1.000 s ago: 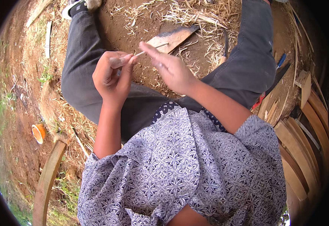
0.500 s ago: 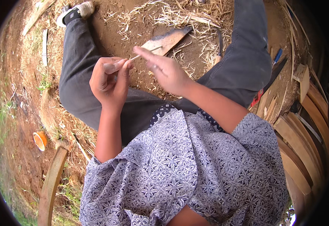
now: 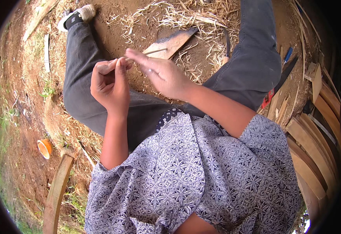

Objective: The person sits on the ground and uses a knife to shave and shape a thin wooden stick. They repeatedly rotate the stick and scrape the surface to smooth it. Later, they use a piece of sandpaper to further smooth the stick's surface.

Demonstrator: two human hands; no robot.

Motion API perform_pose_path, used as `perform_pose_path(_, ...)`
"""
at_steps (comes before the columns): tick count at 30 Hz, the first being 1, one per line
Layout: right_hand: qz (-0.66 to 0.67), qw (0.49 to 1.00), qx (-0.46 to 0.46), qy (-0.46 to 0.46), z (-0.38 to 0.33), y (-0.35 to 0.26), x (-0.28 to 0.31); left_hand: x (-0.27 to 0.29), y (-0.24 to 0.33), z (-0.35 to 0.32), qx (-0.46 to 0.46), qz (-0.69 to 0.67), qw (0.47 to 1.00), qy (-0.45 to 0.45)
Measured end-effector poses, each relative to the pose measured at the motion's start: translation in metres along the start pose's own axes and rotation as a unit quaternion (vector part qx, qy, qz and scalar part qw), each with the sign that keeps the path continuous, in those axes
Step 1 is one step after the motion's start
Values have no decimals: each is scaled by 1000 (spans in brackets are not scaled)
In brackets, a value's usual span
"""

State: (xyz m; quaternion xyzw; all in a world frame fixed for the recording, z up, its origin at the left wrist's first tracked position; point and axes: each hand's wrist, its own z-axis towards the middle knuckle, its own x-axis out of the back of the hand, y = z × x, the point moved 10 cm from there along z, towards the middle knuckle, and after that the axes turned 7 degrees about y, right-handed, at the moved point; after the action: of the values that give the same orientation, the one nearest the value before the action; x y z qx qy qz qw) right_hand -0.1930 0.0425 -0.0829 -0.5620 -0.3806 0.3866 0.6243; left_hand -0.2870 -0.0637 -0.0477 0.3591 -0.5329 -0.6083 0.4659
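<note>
Stick (image 3: 156, 51), thin and brownish, is held in the head view above the lap, its free end pointed to the right and slightly far, seen against a board. Toward its left end it is pinched by the left hand (image 3: 110, 84), thumb and forefinger brought together on it, the other fingers loosely curled. Farther along, the stick is crossed by the right hand (image 3: 166, 76), which is blurred, its fingers stretched out straight; whether the stick is gripped behind them cannot be told. Beyond the hands, the pointed board (image 3: 180, 41) with a darkened far edge is laid on the soil, and wood shavings (image 3: 213, 17) are strewn far and right of it. A curved blade (image 3: 227, 43) is seen beside the right trouser leg (image 3: 258, 58). Farther right, a blue-handled tool (image 3: 288, 54) is placed near a long dark blade (image 3: 285, 77). Planks (image 3: 315, 148) are stacked at the near right. At the left, an orange bowl-shaped object (image 3: 44, 148) is set on the ground, near a wooden beam (image 3: 57, 195)
</note>
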Motion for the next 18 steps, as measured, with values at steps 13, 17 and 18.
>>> perform_pose_path(13,-42,996,-73,35,3,11,16,-7,4,0,17,9,999,-37)
perform_pose_path(17,-144,977,-152,44,-29,102,52,-25,14,-2,6,15,996,-85)
perform_pose_path(18,-175,957,-230,31,-39,126,60,-34,19,-3,-18,57,990,-128)
